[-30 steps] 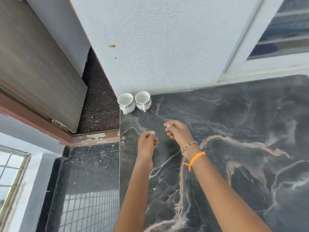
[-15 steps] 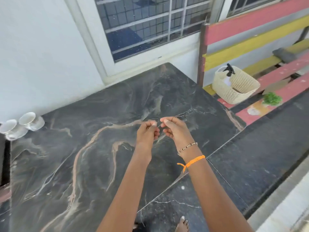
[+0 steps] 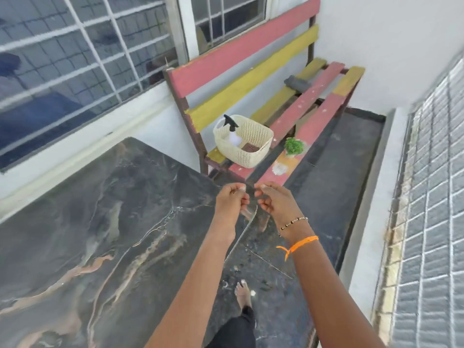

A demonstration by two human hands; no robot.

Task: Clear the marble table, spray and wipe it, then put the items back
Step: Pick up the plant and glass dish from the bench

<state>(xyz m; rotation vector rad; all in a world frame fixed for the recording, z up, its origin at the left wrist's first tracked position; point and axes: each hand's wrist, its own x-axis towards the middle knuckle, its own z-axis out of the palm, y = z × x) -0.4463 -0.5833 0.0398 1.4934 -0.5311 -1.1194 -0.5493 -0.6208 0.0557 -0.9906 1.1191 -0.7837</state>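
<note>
The dark marble table (image 3: 113, 222) fills the lower left, its top bare in this view. My left hand (image 3: 232, 199) and right hand (image 3: 273, 200) hover side by side over the table's right corner, fingers curled, with nothing visible in either. Beyond them a cream woven basket (image 3: 241, 156) sits on the red and yellow bench (image 3: 251, 46). A spray bottle (image 3: 231, 121) with a black trigger head stands inside the basket. A small green potted plant (image 3: 293, 146) sits on the bench seat to its right.
A dark rolled cloth (image 3: 298, 84) lies at the bench's far end. Barred windows (image 3: 75, 59) run behind the table. A white wall with a grille (image 3: 431, 197) closes the right side. Dark floor (image 3: 339, 184) lies between table and wall, with my bare foot (image 3: 243, 292) on it.
My view has swung right from the two white cups at the table's left corner to the bench. Both hands stayed raised and curled, moving along over the table's right corner.
</note>
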